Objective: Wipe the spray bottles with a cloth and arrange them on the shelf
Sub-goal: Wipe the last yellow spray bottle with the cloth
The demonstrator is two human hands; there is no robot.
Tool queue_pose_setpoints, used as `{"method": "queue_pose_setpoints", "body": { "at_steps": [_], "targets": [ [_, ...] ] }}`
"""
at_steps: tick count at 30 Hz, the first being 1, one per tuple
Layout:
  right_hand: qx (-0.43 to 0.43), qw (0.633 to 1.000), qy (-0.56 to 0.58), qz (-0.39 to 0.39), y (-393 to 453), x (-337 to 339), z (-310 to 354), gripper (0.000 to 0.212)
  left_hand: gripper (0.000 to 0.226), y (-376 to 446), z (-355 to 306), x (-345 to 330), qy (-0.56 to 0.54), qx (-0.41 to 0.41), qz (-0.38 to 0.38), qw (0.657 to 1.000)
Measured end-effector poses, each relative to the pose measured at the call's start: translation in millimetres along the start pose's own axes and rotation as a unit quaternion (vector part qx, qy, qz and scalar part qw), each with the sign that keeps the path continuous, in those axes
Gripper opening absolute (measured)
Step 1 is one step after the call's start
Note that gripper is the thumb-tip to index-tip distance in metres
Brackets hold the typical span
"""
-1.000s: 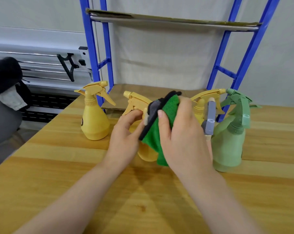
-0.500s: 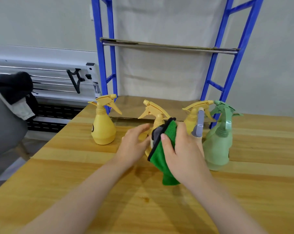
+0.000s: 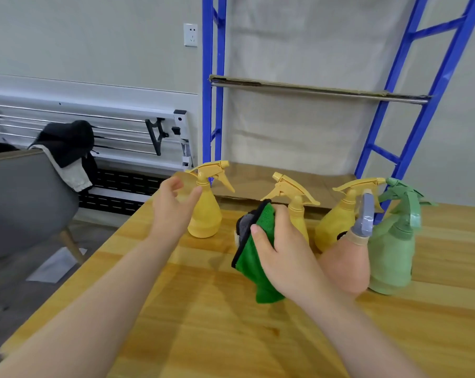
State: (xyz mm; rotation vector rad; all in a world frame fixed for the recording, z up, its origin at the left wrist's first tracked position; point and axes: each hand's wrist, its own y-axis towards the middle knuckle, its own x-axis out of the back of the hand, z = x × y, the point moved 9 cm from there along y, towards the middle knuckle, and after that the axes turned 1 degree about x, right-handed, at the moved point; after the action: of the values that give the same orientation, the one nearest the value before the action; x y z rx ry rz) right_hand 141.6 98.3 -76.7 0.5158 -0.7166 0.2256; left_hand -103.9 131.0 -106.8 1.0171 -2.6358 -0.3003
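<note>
Several spray bottles stand on the wooden table [image 3: 230, 336]: a yellow one [image 3: 206, 214] at the left, a second yellow one [image 3: 299, 211] in the middle, a third yellow one [image 3: 337, 225], a pink one with a grey trigger [image 3: 348, 266] and a green one [image 3: 391, 255] at the right. My right hand [image 3: 280, 249] grips a folded green cloth [image 3: 255, 257] in front of the middle yellow bottle. With its fingers spread, my left hand [image 3: 171, 208] hovers beside the left yellow bottle's neck and holds nothing.
A blue metal shelf frame [image 3: 211, 91] rises behind the table, with a cardboard-lined upper shelf [image 3: 312, 88] and a lower board [image 3: 258, 181] at table height. A grey chair [image 3: 26, 200] with dark clothing draped on it stands at the left.
My left hand has let go of the middle yellow bottle and moved left toward the left yellow bottle. My right hand still holds the cloth. The view has tilted up.
</note>
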Motion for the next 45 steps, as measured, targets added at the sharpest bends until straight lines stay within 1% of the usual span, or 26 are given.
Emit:
{"method": "queue_pose_setpoints", "body": {
  "at_steps": [2,4,6,8,10,13,15,17,19,21,25,28,31,34,36,38,39,42,43,45],
  "targets": [
    [-0.008,1.0,0.014,0.0,4.4,-6.0,-2.7,0.029,0.058,9.6,-0.7,-15.2,0.001,0.003,0.044,0.999],
    [-0.016,0.999,0.032,-0.004,8.2,-10.6,-5.9,0.028,0.05,15.4,0.4,-29.2,0.003,0.003,0.08,0.997],
    [-0.017,0.998,0.054,0.004,10.9,-17.0,-7.5,0.029,0.041,19.0,2.4,-35.5,-0.004,-0.001,0.086,0.996],
    [-0.007,0.998,0.067,0.021,13.2,-25.7,-8.1,0.036,0.037,19.4,4.1,-35.4,-0.014,-0.009,0.078,0.997],
    [0.004,0.997,0.068,0.023,15.3,-33.6,-7.7,0.041,0.033,17.2,6.2,-34.0,-0.047,-0.013,0.075,0.996],
    [0.009,0.995,0.092,-0.03,23.0,-37.7,-9.4,0.044,0.022,9.7,-3.5,-35.0,-0.119,-0.043,0.085,0.988],
    [0.003,0.99,0.119,-0.072,30.2,-38.8,-15.2,0.043,0.028,3.2,-10.9,-38.7,-0.156,-0.055,0.096,0.982],
    [-0.005,0.986,0.138,-0.098,38.0,-42.5,-23.5,0.039,0.039,-4.0,-13.4,-44.9,-0.196,-0.04,0.107,0.974],
    [-0.004,0.982,0.144,-0.121,43.4,-45.1,-30.4,0.034,0.037,-10.9,-13.8,-49.4,-0.223,-0.038,0.113,0.967],
    [0.018,0.98,0.137,-0.144,46.0,-45.0,-32.4,0.031,0.029,-16.5,-12.4,-51.1,-0.253,-0.035,0.115,0.96],
    [0.072,0.979,0.123,-0.147,46.3,-47.8,-27.0,0.018,0.018,-23.8,-14.3,-56.7,-0.28,-0.028,0.145,0.949],
    [0.053,0.975,0.127,-0.176,45.4,-45.5,-33.7,0.017,0.02,-30.8,-18.5,-60.5,-0.291,-0.037,0.157,0.943],
    [0.034,0.965,0.151,-0.211,43.1,-39.8,-38.8,0.015,0.026,-34.2,-22.2,-58.9,-0.281,-0.052,0.133,0.949],
    [0.006,0.948,0.197,-0.248,39.5,-32.8,-45.8,0.018,0.029,-30.8,-19.6,-53.7,-0.304,-0.043,0.115,0.945],
    [0.006,0.941,0.213,-0.263,38.7,-28.5,-45.5,0.015,0.035,-29.0,-16.6,-52.8,-0.311,-0.033,0.122,0.942],
    [0.011,0.933,0.262,-0.248,41.4,-29.4,-46.1,0.009,0.04,-30.7,-16.3,-57.2,-0.307,-0.03,0.138,0.941],
    [0.014,0.929,0.293,-0.227,43.4,-32.7,-46.2,0.012,0.039,-32.5,-16.1,-60.5,-0.301,-0.03,0.146,0.942],
    [0.034,0.912,0.384,-0.139,48.3,-47.9,-40.5,0.036,0.027,-36.0,-15.3,-66.6,-0.299,-0.022,0.156,0.941],
    [0.045,0.914,0.388,-0.113,48.9,-51.3,-36.5,0.043,0.028,-35.8,-15.1,-66.5,-0.3,-0.02,0.157,0.941],
    [0.063,0.94,0.326,-0.08,50.4,-54.3,-28.7,0.054,0.031,-35.0,-15.6,-65.3,-0.304,-0.021,0.16,0.939]
  ]
}}
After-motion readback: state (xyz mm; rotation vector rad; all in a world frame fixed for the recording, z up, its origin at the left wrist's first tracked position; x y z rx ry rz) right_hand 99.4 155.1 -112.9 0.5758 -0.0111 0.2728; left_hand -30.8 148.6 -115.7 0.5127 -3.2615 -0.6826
